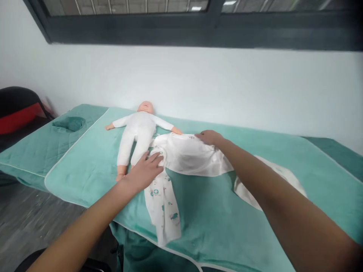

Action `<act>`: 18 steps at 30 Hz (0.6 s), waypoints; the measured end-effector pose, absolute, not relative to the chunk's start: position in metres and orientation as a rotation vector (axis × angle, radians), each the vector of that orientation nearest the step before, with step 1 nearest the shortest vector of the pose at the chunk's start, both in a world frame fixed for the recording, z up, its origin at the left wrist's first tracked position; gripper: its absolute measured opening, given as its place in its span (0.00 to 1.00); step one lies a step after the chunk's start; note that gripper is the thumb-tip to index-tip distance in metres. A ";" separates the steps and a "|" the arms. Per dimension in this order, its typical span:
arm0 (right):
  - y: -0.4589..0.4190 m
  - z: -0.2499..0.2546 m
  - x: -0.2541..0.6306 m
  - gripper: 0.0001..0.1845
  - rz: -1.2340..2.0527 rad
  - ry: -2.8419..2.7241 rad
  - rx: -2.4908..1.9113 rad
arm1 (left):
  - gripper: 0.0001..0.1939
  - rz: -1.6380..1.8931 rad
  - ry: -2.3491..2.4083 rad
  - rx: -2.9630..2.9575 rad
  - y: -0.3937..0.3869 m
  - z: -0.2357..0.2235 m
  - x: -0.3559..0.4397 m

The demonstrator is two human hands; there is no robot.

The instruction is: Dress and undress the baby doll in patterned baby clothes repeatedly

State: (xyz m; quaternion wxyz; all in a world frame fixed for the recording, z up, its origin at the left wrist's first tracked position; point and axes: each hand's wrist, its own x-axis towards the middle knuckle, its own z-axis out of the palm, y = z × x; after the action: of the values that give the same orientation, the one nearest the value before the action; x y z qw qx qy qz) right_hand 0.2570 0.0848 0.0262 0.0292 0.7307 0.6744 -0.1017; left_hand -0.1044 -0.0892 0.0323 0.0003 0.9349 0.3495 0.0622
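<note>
A white baby garment [193,158] lies spread on the green bed cover, with one printed sleeve or leg [166,211] hanging toward the near edge. My left hand [147,170] rests at the top of that printed part, fingers spread and flat on the cloth. At the garment's far edge, my right hand [210,137] lies on the fabric with its fingers stretched to the left; its thumb is hidden. Just left of the garment, a baby doll [138,130] with a white body lies on its back, arms out, one hand touching the cloth.
Another white cloth piece [272,179] lies to the right, partly behind my right forearm. The green bed cover [215,215] runs along a white wall [198,83] under a dark window frame [141,30]. A face hole [69,124] and a black-and-red chair [21,113] are at left.
</note>
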 end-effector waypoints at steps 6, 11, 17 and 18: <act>-0.018 0.063 0.230 0.17 -0.045 2.350 1.933 | 0.20 0.332 1.094 3.009 -0.085 0.045 -0.058; -0.122 0.077 0.208 0.16 0.203 2.724 1.510 | 0.19 0.503 1.138 2.959 -0.091 0.055 -0.007; -0.168 0.083 0.226 0.14 -0.112 2.503 1.876 | 0.19 0.454 1.604 2.532 -0.085 0.059 0.014; -0.165 0.083 0.235 0.17 -0.230 2.430 1.980 | 0.20 0.581 1.634 2.467 -0.085 0.063 0.013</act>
State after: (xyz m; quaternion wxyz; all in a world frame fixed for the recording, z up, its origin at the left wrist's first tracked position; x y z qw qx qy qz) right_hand 0.2348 -0.1655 0.0826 -0.0006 0.6299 0.7733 -0.0730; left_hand 0.0125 -0.0847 0.0630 0.0631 0.8165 0.5408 0.1924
